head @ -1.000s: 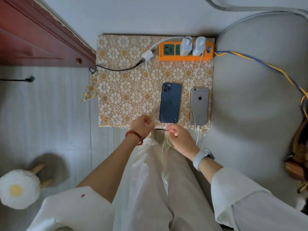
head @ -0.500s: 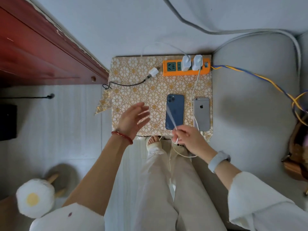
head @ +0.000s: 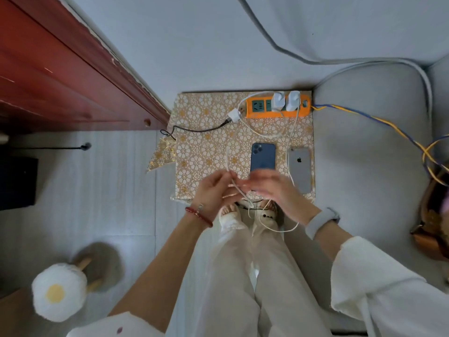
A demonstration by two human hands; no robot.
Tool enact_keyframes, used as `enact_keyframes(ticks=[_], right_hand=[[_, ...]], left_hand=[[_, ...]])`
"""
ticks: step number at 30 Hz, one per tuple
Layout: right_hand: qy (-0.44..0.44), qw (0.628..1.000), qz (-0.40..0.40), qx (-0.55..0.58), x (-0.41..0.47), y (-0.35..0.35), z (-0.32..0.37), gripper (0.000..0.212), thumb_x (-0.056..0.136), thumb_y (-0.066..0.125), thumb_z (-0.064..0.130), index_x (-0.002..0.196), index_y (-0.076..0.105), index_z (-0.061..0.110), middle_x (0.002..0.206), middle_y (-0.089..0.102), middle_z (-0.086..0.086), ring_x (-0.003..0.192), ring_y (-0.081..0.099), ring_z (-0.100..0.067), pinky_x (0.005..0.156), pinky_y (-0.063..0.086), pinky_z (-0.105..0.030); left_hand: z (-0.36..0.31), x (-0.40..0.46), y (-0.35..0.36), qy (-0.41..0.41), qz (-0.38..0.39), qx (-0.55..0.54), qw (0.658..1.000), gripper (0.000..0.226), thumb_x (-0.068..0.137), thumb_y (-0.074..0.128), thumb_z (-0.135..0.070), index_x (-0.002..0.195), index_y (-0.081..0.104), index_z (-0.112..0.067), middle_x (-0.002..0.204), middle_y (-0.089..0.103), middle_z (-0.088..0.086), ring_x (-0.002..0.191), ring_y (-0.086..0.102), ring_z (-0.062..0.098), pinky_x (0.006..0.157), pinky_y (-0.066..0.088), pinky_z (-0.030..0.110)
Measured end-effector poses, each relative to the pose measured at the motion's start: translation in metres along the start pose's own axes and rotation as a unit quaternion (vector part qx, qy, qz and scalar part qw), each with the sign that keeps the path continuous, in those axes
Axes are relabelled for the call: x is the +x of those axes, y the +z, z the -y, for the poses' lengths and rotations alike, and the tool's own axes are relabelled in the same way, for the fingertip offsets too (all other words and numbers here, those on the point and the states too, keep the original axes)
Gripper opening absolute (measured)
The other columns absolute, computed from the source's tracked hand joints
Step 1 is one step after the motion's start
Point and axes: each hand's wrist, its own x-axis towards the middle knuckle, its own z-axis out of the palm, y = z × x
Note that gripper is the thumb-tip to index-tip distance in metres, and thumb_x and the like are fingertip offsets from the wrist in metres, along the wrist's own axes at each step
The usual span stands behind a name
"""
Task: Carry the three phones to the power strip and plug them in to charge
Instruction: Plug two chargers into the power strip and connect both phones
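Observation:
A blue phone (head: 263, 156) and a silver phone (head: 300, 166) lie face down on a gold-patterned mat (head: 201, 147). An orange power strip (head: 257, 112) sits at the mat's far edge with two white chargers (head: 285, 101) plugged in. A third white charger (head: 233, 116) with a black cable lies loose beside it. My left hand (head: 213, 190) pinches a white cable (head: 237, 188) near the mat's front edge. My right hand (head: 272, 188), blurred, is next to it over the blue phone's near end and appears to touch the same cable. Only two phones are visible.
A red wooden door or cabinet (head: 60, 81) stands at the left. A grey sofa cushion (head: 376, 154) borders the mat on the right, with blue-yellow wires (head: 388, 125) across it. A brown bag (head: 435, 215) sits far right. A fluffy egg-shaped stool (head: 58, 293) stands bottom left.
The view has risen away from the mat. My left hand came back from the open mat and closed on the white cable. My right hand moved up to meet it.

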Motion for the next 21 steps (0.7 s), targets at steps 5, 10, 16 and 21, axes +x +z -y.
enact_keyframes(ticks=[5,10,16,21], right_hand=[[0.035,0.954,0.124,-0.271,-0.023,0.028,-0.056,0.020,0.087,0.041,0.011,0.079,0.057,0.019,0.084,0.058,0.002,0.064,0.052,-0.012,0.064,0.040,-0.026],[-0.008,0.954,-0.023,-0.299,-0.027,0.006,-0.060,0.026,0.097,0.035,0.012,0.093,0.060,0.005,0.069,0.051,0.008,0.048,0.049,0.003,0.049,0.039,-0.009],[-0.075,0.944,0.021,-0.321,-0.023,0.001,-0.015,0.033,0.095,0.039,0.010,0.070,0.056,0.023,0.050,0.054,0.018,0.055,0.051,0.014,0.059,0.038,-0.008],[-0.103,0.950,0.024,-0.294,-0.018,0.004,0.009,0.026,0.094,0.041,0.017,0.082,0.064,0.013,0.054,0.055,0.016,0.051,0.048,0.013,0.054,0.036,-0.003]], left_hand=[[-0.026,0.005,-0.030,0.027,-0.051,-0.163,0.985,0.026,0.095,0.036,-0.011,0.077,0.055,-0.009,0.059,0.067,-0.001,0.061,0.069,0.019,0.061,0.060,0.032],[-0.027,0.010,-0.058,-0.006,-0.230,-0.079,0.970,0.013,0.091,0.046,-0.010,0.090,0.058,-0.005,0.073,0.062,0.005,0.056,0.063,0.016,0.055,0.057,0.028],[0.007,0.000,-0.045,0.137,-0.259,0.381,0.877,0.055,0.087,0.051,-0.020,0.135,0.032,-0.003,0.144,0.029,0.019,0.129,0.036,0.031,0.106,0.035,0.046],[0.026,-0.014,-0.025,0.225,-0.001,0.508,0.831,0.031,0.091,0.045,-0.022,0.117,0.057,-0.012,0.106,0.068,0.007,0.113,0.056,0.024,0.111,0.023,0.055]])
